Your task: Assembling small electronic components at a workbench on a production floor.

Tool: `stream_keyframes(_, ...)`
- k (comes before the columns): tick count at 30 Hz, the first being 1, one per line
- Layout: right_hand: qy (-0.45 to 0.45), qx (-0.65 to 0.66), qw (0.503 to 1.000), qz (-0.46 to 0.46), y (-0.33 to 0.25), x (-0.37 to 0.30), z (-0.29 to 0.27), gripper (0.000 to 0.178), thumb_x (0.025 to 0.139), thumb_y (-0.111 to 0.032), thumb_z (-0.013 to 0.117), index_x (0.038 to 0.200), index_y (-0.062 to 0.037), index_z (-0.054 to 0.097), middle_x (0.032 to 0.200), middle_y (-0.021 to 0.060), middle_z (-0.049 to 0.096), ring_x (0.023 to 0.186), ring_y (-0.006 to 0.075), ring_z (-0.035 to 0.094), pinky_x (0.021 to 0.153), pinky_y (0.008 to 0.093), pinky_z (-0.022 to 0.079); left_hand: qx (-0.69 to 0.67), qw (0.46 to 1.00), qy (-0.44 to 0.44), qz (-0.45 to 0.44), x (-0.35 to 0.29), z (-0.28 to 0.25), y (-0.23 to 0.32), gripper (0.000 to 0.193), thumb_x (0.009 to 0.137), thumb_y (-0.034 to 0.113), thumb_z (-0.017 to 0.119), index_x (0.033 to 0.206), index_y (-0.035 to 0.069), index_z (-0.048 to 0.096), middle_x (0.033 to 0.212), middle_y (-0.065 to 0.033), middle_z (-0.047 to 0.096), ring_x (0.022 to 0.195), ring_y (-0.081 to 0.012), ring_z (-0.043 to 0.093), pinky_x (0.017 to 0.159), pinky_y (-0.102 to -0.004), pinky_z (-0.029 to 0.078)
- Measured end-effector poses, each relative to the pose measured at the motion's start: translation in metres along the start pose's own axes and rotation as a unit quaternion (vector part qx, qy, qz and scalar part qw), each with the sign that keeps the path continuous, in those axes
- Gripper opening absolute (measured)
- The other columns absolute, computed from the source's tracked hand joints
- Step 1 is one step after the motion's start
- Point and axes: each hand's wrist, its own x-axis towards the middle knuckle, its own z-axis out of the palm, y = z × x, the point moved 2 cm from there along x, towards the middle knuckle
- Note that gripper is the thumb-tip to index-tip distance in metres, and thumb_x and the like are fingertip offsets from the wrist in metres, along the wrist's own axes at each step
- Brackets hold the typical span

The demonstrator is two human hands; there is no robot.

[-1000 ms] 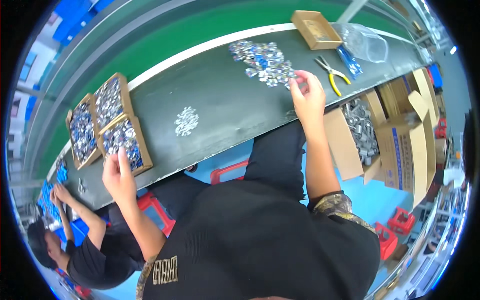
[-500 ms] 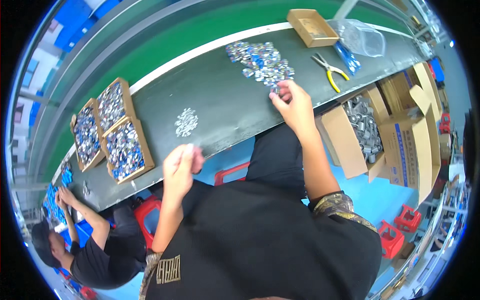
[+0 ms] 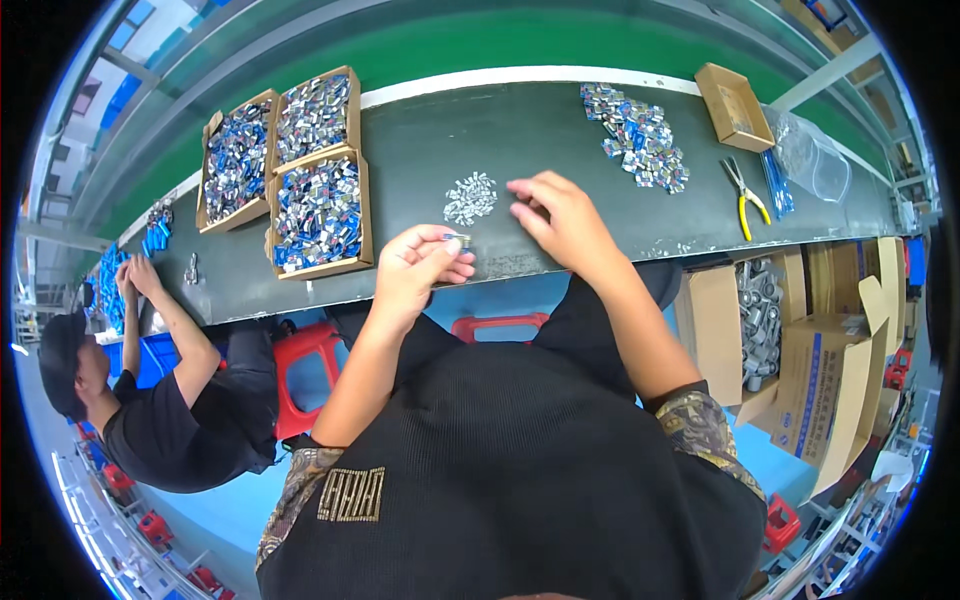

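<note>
Between the thumb and fingertips of my left hand [image 3: 418, 270] is a small metal-and-blue part [image 3: 458, 240], just above the bench's near edge. My right hand [image 3: 568, 222] hovers right of a little heap of small silver pieces [image 3: 470, 198]. Its thumb and forefinger are apart, and I see nothing between them. Farther right lies a larger spread of small silver-and-blue parts [image 3: 640, 140], away from both hands.
Three cardboard trays [image 3: 365, 215] full of similar parts stand at left. Yellow-handled pliers [image 3: 745, 200], blue strips [image 3: 777, 185], a clear plastic bin [image 3: 815, 160] and a cardboard tray [image 3: 735, 105] lie right. Below is a carton of grey metal pieces [image 3: 705, 320]. A co-worker [image 3: 180, 400] sits left.
My right hand has left the larger spread, where it pinched a small part, and come over beside the silver heap. My left hand now shows a part in its fingers. The view has swung rightward.
</note>
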Motion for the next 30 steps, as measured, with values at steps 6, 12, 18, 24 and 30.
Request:
stream_keyframes(6, 0.010, -0.086, 0.995, -0.059, 0.004, 0.035, 0.018, 0.015, 0.082, -0.010, 0.068, 0.096, -0.0049, 0.069, 0.092, 0.0101, 0.064, 0.089, 0.0293, 0.060, 0.080, 0.0390, 0.049, -0.161, 0.987, -0.020, 0.020, 0.002, -0.023, -0.004, 0.014, 0.096, 0.016, 0.055, 0.104, 0.004, 0.053, 0.092, -0.0186, 0.068, 0.079, -0.0252, 0.070, 0.070, -0.0330, 0.058)
stream_keyframes(12, -0.012, -0.109, 0.994, -0.024, 0.001, 0.044, 0.023, 0.012, 0.081, -0.011, 0.069, 0.091, -0.0061, 0.069, 0.085, 0.0083, 0.063, 0.087, 0.0280, 0.060, 0.077, 0.0377, 0.049, -0.188, 0.981, -0.051, 0.025, 0.004, -0.030, -0.007, 0.013, 0.097, 0.014, 0.053, 0.105, 0.004, 0.052, 0.093, -0.0192, 0.068, 0.082, -0.0262, 0.071, 0.073, -0.0346, 0.059)
stream_keyframes(18, -0.017, -0.147, 0.989, -0.031, -0.001, 0.044, 0.024, 0.009, 0.080, -0.008, 0.067, 0.089, -0.0048, 0.066, 0.082, 0.0084, 0.062, 0.083, 0.0257, 0.062, 0.073, 0.0355, 0.050, -0.216, 0.973, -0.072, 0.029, 0.006, -0.033, -0.009, 0.015, 0.096, 0.015, 0.056, 0.106, 0.004, 0.052, 0.095, -0.0199, 0.068, 0.083, -0.0266, 0.071, 0.073, -0.0334, 0.058)
stream_keyframes(24, 0.006, 0.027, 0.994, 0.103, -0.004, 0.030, 0.011, 0.014, 0.084, -0.003, 0.064, 0.098, -0.0023, 0.064, 0.080, 0.0057, 0.065, 0.065, 0.0087, 0.058, 0.058, 0.0229, 0.046, -0.205, 0.974, -0.090, 0.037, 0.006, -0.035, -0.013, 0.014, 0.097, 0.014, 0.055, 0.106, 0.004, 0.052, 0.096, -0.0201, 0.068, 0.084, -0.0272, 0.071, 0.073, -0.0337, 0.059)
stream_keyframes(30, -0.034, 0.024, 0.992, 0.121, 0.003, 0.018, -0.004, 0.017, 0.085, -0.005, 0.069, 0.102, -0.0013, 0.066, 0.084, 0.0042, 0.068, 0.070, 0.0064, 0.060, 0.062, 0.0220, 0.049, -0.197, 0.976, -0.088, 0.034, 0.005, -0.034, -0.011, 0.019, 0.097, 0.018, 0.056, 0.108, 0.003, 0.053, 0.100, -0.0202, 0.067, 0.087, -0.0264, 0.070, 0.074, -0.0326, 0.058)
